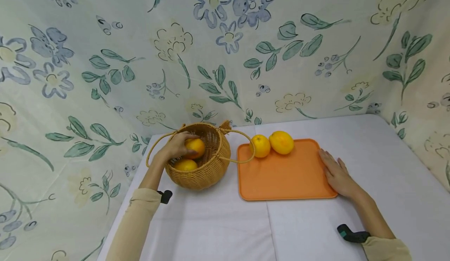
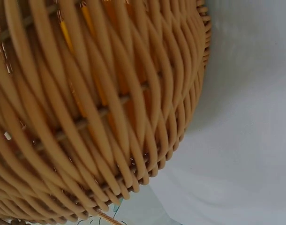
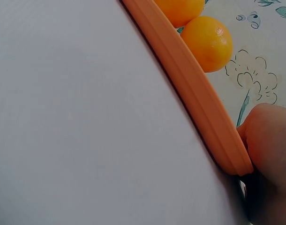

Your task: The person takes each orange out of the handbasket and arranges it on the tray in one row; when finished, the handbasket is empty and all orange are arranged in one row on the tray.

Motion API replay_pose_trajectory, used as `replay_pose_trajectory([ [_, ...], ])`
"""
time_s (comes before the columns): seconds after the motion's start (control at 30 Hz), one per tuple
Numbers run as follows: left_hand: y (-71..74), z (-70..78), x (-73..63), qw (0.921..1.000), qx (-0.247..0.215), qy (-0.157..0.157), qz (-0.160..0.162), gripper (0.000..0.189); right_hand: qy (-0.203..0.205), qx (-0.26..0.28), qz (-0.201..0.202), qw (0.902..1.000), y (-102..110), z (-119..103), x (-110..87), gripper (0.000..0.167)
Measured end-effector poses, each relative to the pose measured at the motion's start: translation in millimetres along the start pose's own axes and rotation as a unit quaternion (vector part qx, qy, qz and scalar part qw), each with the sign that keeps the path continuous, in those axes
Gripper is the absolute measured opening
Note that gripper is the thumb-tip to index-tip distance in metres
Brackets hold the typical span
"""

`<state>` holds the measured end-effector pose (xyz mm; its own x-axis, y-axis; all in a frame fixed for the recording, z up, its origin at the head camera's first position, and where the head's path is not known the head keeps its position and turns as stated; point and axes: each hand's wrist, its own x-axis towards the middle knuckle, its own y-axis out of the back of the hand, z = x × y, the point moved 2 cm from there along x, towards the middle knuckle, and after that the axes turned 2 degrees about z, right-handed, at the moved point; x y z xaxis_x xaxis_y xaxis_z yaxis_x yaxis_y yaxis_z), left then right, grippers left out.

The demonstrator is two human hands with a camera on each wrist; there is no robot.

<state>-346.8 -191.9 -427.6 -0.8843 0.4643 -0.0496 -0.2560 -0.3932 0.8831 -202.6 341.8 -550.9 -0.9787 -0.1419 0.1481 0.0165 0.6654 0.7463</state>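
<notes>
Inside the round wicker basket (image 1: 202,177), my left hand (image 1: 175,145) grips an orange (image 1: 197,147) from above. A second piece of yellow-orange fruit (image 1: 185,165) lies below it against the near wall. The left wrist view is filled by the basket's woven side (image 2: 110,103), which hides that hand; orange colour shows through the gaps. My right hand (image 1: 339,177) rests at the right edge of an orange tray (image 1: 284,179), its fingers extended along the rim. Two more oranges, one rounder (image 1: 260,146) and one longer (image 1: 281,142), sit at the tray's back left.
The basket's right handle (image 1: 242,161) hangs out over the tray's left edge, by the rounder orange. White cloth (image 1: 218,222) covers the table. Floral fabric (image 1: 225,58) hangs behind it and along both sides.
</notes>
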Motion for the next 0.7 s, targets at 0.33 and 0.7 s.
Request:
replay_pose_trajectory([
  [0.33, 10.1, 7.3, -9.9, 0.9961, -0.084, -0.014, 0.023, 0.067, 0.006, 0.001, -0.001, 1.0, -1, 2, 0.9, 0.055],
  [0.7, 37.7, 47.0, -32.4, 0.9809, -0.142, -0.092, 0.096, 0.063, 0.011, 0.002, 0.001, 0.9999, -1, 2, 0.2, 0.056],
])
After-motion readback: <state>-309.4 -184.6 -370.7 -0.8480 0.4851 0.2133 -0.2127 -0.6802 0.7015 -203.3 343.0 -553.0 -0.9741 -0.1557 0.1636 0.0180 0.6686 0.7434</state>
